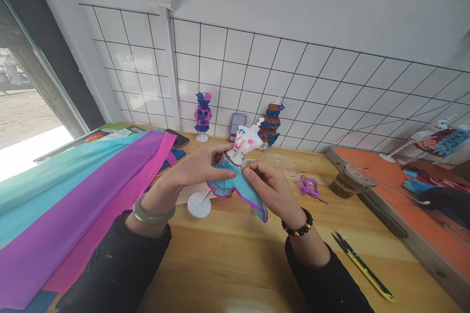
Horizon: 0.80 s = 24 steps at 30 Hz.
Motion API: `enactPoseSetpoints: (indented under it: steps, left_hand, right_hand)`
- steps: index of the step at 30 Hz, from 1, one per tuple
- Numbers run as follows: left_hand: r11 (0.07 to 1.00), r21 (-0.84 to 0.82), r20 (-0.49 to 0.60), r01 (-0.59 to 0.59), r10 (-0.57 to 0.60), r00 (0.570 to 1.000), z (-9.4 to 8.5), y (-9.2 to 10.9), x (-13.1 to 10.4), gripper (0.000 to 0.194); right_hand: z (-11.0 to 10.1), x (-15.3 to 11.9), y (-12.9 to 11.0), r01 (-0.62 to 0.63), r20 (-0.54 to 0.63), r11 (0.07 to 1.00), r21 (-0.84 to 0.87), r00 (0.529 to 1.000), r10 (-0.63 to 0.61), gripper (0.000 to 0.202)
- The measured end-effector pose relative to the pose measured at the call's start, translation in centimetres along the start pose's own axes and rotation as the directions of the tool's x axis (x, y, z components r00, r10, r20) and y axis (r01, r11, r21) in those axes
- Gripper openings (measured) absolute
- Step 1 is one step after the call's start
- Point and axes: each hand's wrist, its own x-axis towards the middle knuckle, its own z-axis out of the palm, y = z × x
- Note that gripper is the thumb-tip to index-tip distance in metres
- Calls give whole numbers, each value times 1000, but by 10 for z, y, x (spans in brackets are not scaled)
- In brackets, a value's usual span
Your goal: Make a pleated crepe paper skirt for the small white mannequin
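A small white dress form [245, 143] with pink and teal marks leans to the right above the table, its round white base [199, 205] low on the left. Around its waist sits a light blue skirt [240, 188] with a purple-pink hem and a thin brown band at the top. My left hand [205, 164] wraps round the form and the skirt's waist from the left, thumb across the front. On the right, the fingers of my right hand [270, 186] pinch the skirt's upper edge just below the waist.
Coloured fabric [79, 205] covers the left side. Behind stand two dressed forms [203, 115] [270, 124] and a phone [238, 124]. Purple ribbon [309, 188], a drink cup [350, 182] and yellow-handled tweezers [367, 271] lie right. An orange surface [422, 215] adjoins.
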Motion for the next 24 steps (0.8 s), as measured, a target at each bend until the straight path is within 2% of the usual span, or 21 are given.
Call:
enactPoseSetpoints:
  steps: [7,12,17,24]
  left_hand:
    - [999,-38,4,1,-1,1000,0,-3,0,55]
    - [1000,18,-49,21,-20,999,0,-4,-1,53]
    - [1000,-10,-15,0,0,1000,-1,-3,-1,50]
    - [1000,15,-57,16,-15,998,-1,-3,-1,50]
  right_hand:
    - [2,-2,-3,17,-1,999,-38,1000,-17,22]
    - [3,-3,-3,20,33,1000,-3,999,-20,26]
    - [2,-3,-3,-1,44,999,-33,999,2,30]
    - [4,-5,-8,61,21,994,-92,998,-59,24]
